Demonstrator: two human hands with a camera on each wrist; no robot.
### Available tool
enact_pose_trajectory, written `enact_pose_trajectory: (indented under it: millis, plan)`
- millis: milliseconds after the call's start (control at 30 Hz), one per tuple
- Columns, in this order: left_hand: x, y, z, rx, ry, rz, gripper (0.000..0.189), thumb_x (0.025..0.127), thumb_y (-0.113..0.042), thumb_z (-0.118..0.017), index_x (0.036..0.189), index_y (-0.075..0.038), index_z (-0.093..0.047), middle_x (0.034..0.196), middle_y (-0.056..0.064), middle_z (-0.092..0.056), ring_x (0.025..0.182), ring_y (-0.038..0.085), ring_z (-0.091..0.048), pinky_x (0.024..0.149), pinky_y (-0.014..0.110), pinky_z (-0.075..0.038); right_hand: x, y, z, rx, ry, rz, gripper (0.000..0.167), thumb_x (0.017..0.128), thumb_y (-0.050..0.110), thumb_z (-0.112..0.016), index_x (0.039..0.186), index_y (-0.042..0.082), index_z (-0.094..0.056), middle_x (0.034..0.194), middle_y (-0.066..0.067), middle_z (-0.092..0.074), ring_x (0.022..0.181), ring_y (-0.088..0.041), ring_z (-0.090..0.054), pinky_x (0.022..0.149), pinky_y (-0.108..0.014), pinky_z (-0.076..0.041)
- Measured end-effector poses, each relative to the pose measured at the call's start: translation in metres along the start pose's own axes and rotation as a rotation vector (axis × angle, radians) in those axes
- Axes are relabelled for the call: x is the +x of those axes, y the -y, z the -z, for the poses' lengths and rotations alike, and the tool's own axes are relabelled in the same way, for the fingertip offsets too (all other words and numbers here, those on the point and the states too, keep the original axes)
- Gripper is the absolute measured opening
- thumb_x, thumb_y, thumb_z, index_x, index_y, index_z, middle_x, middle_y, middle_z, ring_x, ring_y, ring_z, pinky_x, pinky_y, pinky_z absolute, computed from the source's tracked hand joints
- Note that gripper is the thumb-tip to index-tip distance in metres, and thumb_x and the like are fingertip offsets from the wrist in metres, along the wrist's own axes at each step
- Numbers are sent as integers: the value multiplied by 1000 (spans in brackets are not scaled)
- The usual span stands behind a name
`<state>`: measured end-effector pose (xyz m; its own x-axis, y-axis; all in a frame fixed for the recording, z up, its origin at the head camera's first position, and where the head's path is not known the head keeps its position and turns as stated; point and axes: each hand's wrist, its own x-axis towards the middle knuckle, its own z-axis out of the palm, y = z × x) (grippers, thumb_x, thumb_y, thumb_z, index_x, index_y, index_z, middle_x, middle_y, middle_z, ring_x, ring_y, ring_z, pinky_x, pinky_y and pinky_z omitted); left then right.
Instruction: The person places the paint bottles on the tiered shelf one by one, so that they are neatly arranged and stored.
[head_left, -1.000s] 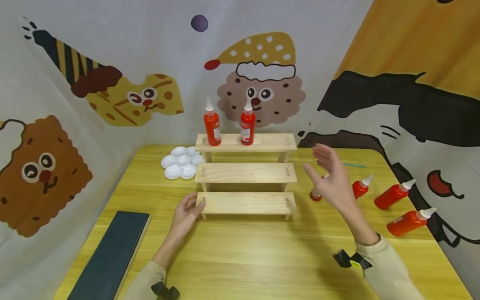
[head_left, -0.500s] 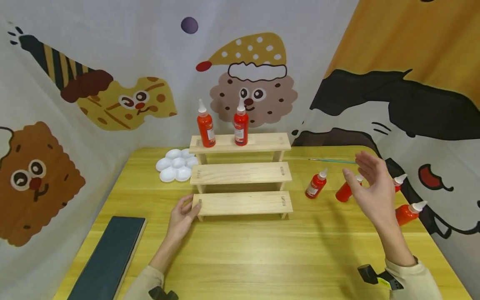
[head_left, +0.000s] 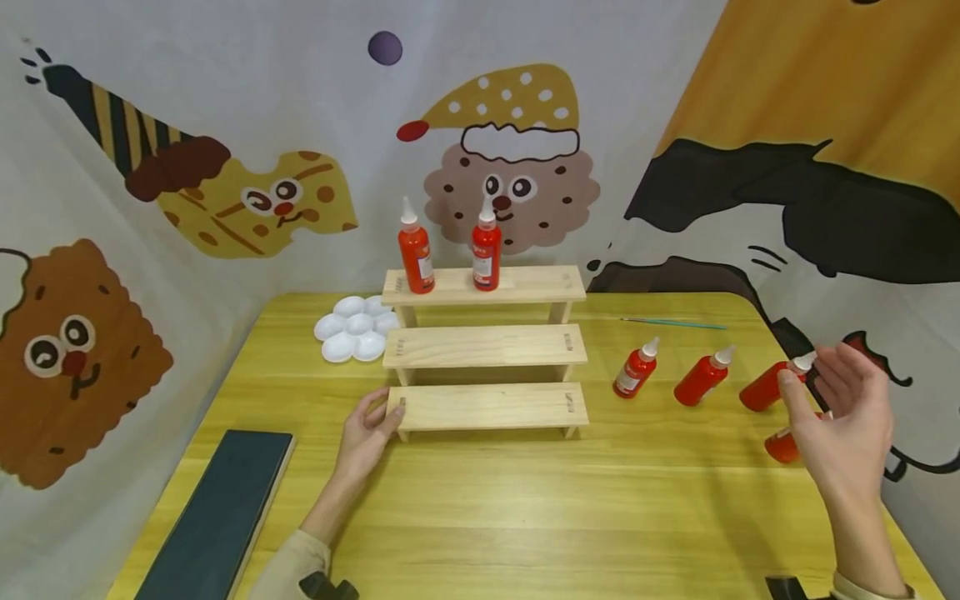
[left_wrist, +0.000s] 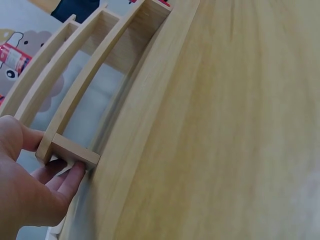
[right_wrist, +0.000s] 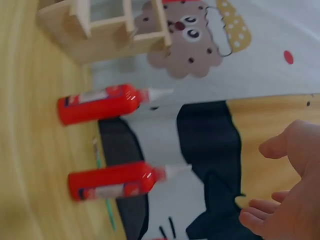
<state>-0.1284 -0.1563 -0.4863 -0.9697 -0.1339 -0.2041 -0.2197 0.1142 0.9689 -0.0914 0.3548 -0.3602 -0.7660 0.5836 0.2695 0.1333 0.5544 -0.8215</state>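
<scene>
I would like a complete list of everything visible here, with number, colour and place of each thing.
Printed backdrop cloth: 1, mostly white, at the back
Table: 1, yellow wood, before the cloth
Three-tier shelf: 1, pale wood, mid-table
Squeeze bottles: 6, red with white nozzles, two on the shelf's top, four on the table's right
Paint palette: 1, white, left of shelf
Paintbrush: 1, teal, right rear
Flat board: 1, dark blue-green, left
Sleeves: 2, cream, bottom edge
Wrist cameras: 2, black, at sleeves
Left hand: 1, bare, gripping shelf's lowest left end
Right hand: 1, bare, by rightmost bottles
</scene>
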Motion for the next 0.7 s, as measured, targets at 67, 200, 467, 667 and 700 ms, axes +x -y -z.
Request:
enact_pose_trajectory:
  millis: [67, 200, 467, 667, 700]
  plan:
    - [0, 0, 0, 1, -4, -6, 56, 100, -17, -65, 149, -4, -44, 143, 26, -56, 118, 32, -67, 90, 22, -59, -3, -8, 2, -24, -22, -7, 64, 99, 21, -64, 155, 28, -33, 157, 2, -45, 145, -6, -41, 123, -20, -29]
    - [1, 1, -1, -7, -8, -11, 54, 100, -16, -65, 149, -4, -45, 142, 26, -57, 116, 29, -68, 89, 23, -59, -6, -22, 2, -58, -88, -25, 65, 98, 23, -62, 155, 29, -31, 159, 2, -41, 148, -9, -37, 124, -21, -26]
    - [0, 1, 0, -21, -9, -1, 53, 100, -15, -64, 149, -5, -44, 142, 27, -56, 117, 30, -67, 89, 22, -59, -10, -52, 2, -42, -242, -84, 64, 99, 23, -61, 155, 26, -30, 155, 6, -41, 147, -11, -37, 124, -19, -26]
    - [0, 1, -1, -18, -19, 9, 53, 100, -16, -65, 148, -5, -45, 142, 28, -57, 117, 27, -67, 87, 21, -59, -9, -81, -1, -38, -275, -184, 65, 99, 24, -58, 155, 28, -27, 159, 5, -37, 150, -13, -32, 125, -21, -23]
    - [1, 2, -1, -18, -22, 12, 53, 100, -16, -65, 148, -5, -46, 142, 27, -57, 116, 26, -67, 87, 21, -59, -8, -85, -2, -37, -262, -213, 66, 99, 25, -59, 156, 29, -26, 160, 5, -35, 151, -14, -31, 126, -22, -22]
